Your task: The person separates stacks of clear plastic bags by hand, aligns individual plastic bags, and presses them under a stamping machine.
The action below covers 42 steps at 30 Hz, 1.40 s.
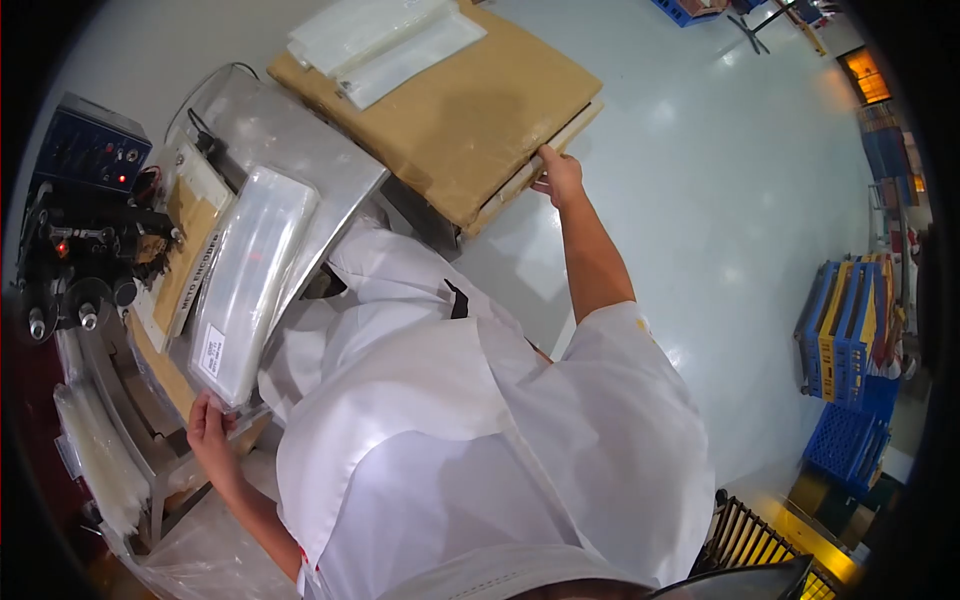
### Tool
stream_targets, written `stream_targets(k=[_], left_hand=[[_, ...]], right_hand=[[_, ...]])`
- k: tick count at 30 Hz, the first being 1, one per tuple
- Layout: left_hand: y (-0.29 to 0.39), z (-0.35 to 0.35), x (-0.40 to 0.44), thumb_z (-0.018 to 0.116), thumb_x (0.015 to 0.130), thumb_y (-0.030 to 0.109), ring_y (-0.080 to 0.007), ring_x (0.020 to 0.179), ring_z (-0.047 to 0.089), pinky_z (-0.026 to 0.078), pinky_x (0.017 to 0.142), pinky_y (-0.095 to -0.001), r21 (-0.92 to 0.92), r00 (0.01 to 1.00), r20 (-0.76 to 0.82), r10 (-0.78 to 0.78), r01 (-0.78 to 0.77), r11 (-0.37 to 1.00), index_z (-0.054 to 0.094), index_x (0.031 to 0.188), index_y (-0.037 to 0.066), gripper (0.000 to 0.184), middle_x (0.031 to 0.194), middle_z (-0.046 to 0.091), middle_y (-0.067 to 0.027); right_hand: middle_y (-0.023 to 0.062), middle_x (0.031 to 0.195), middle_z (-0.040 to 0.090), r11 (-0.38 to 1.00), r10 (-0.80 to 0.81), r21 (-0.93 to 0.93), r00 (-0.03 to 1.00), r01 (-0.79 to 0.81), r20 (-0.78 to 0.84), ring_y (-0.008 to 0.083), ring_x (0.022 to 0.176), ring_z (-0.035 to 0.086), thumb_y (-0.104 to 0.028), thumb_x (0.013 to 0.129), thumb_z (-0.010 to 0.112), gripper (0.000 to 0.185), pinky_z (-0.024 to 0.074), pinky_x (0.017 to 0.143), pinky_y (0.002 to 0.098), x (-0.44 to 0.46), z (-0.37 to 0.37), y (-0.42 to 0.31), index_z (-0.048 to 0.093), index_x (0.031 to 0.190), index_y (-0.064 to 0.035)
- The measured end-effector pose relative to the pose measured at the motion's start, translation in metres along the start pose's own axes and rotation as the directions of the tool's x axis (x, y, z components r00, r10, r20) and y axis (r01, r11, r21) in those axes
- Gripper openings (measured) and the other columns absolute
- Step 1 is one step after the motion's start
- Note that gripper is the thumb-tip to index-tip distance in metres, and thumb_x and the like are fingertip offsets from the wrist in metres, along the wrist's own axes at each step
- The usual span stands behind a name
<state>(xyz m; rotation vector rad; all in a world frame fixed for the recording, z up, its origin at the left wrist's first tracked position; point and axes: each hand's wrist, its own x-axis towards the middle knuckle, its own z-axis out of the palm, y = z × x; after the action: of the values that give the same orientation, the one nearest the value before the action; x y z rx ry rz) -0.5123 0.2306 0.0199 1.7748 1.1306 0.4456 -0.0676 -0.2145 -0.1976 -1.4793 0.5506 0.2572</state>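
Note:
My left hand (212, 430) is at the lower end of a stack of clear plastic bags (258, 270), its fingers curled at the corner. A white printed label (213, 350) lies at that end of the stack, which rests on a metal table (300, 135). Farther off, my right hand (562, 178) grips the near right edge of a large brown cardboard box (470, 110), thumb on top and fingers partly hidden below. More clear plastic bags (410, 55) lie on top of this cardboard.
A black machine (90, 240) with a blue control box (95, 150) stands at left, beside a board lettered "METO ENCODER" (190, 270). More plastic bags (100, 450) hang or lie below it. Blue and yellow crates (845, 330) are stacked across the grey floor (720, 200).

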Motion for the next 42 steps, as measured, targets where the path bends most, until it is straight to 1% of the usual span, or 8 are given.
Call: stream_targets(k=[25, 27, 28, 30, 31, 33, 38, 42], left_hand=[[-0.009, 0.007, 0.017, 0.051, 0.101, 0.018, -0.0077, 0.077, 0.057, 0.046, 0.058, -0.0218, -0.273, 0.999, 0.036, 0.038, -0.027, 0.962, 0.055, 0.135, 0.007, 0.035, 0.104, 0.062, -0.0038], [-0.012, 0.003, 0.023, 0.051, 0.101, 0.018, -0.0068, 0.074, 0.056, 0.044, 0.056, -0.0208, -0.256, 0.998, 0.062, 0.02, -0.004, 0.967, 0.055, 0.134, 0.007, 0.035, 0.103, 0.063, -0.0033], [-0.016, 0.001, 0.027, 0.051, 0.101, 0.018, -0.0064, 0.072, 0.056, 0.043, 0.056, -0.0203, -0.266, 0.997, 0.072, 0.011, 0.008, 0.964, 0.055, 0.134, 0.006, 0.035, 0.102, 0.063, -0.003], [-0.019, -0.001, 0.029, 0.052, 0.101, 0.018, -0.0057, 0.069, 0.055, 0.043, 0.055, -0.0197, -0.267, 0.997, 0.083, 0.006, 0.016, 0.963, 0.056, 0.133, 0.006, 0.035, 0.1, 0.063, -0.0024], [-0.019, -0.001, 0.028, 0.052, 0.101, 0.018, -0.0055, 0.068, 0.055, 0.043, 0.054, -0.0196, -0.26, 0.997, 0.083, 0.008, 0.013, 0.966, 0.056, 0.133, 0.005, 0.035, 0.098, 0.064, -0.002], [-0.02, -0.001, 0.028, 0.054, 0.1, 0.02, -0.0052, 0.067, 0.055, 0.043, 0.054, -0.0196, -0.232, 0.997, 0.072, 0.012, 0.005, 0.973, 0.057, 0.131, 0.005, 0.034, 0.096, 0.064, -0.0013], [-0.041, -0.005, 0.033, 0.058, 0.1, 0.025, -0.005, 0.068, 0.056, 0.043, 0.052, -0.0202, -0.233, 1.0, -0.016, 0.009, -0.013, 0.972, 0.061, 0.127, 0.005, 0.034, 0.094, 0.065, -0.0011], [-0.034, -0.011, 0.036, 0.059, 0.099, 0.024, -0.006, 0.068, 0.057, 0.044, 0.053, -0.0199, -0.146, 1.0, 0.012, -0.014, 0.016, 0.989, 0.062, 0.126, 0.005, 0.033, 0.093, 0.066, -0.0008]], right_hand=[[0.0136, 0.112, 0.059, 0.796, 0.382, -0.403, 0.892, -0.451, -0.244, 0.0381, 0.099, 0.062, -0.025, 0.07, 0.067, 0.045, 0.0569, 0.083, 0.0497, -0.098, -0.248, -0.011, 0.059, 0.109, -0.0056], [0.0156, 0.115, 0.059, 0.661, 0.303, -0.597, 0.889, -0.455, -0.343, 0.0402, 0.106, 0.06, -0.027, 0.07, 0.068, 0.05, 0.0543, 0.087, 0.0509, -0.097, -0.224, -0.026, 0.059, 0.114, -0.0035], [0.0184, 0.121, 0.058, 0.519, -0.22, -0.827, 0.902, -0.214, -0.371, 0.0407, 0.108, 0.06, -0.025, 0.07, 0.072, 0.057, 0.0529, 0.089, 0.0501, -0.102, -0.197, -0.033, 0.056, 0.12, -0.0034], [0.0225, 0.128, 0.056, -0.051, -0.891, -0.99, 0.441, 0.132, 0.105, 0.0395, 0.11, 0.059, -0.022, 0.07, 0.076, 0.071, 0.05, 0.093, 0.0457, -0.083, -0.164, -0.032, 0.048, 0.132, -0.0022], [0.0217, 0.13, 0.056, -0.025, -0.896, -0.95, 0.415, 0.311, 0.16, 0.0377, 0.114, 0.058, -0.019, 0.071, 0.074, 0.069, 0.0478, 0.096, 0.0469, -0.077, -0.133, -0.042, 0.048, 0.132, 0.0004], [0.0228, 0.144, 0.046, 0.351, -0.49, -0.853, 0.852, 0.387, 0.185, 0.0376, 0.136, 0.041, -0.035, 0.075, 0.074, 0.081, 0.0315, 0.113, 0.0475, -0.08, -0.078, -0.067, 0.043, 0.141, -0.0003], [0.0206, 0.157, 0.027, -0.144, -0.262, -0.957, 0.923, 0.252, 0.283, 0.0392, 0.147, 0.02, -0.069, 0.076, 0.063, 0.101, 0.0173, 0.115, 0.061, -0.044, -0.015, -0.01, 0.033, 0.151, -0.008], [0.0224, 0.159, 0.019, -0.078, -0.336, -0.949, 0.888, 0.305, 0.314, 0.0433, 0.146, 0.018, -0.059, 0.073, 0.073, 0.1, 0.0154, 0.115, 0.0619, -0.048, -0.028, 0.009, 0.033, 0.151, -0.0106]])
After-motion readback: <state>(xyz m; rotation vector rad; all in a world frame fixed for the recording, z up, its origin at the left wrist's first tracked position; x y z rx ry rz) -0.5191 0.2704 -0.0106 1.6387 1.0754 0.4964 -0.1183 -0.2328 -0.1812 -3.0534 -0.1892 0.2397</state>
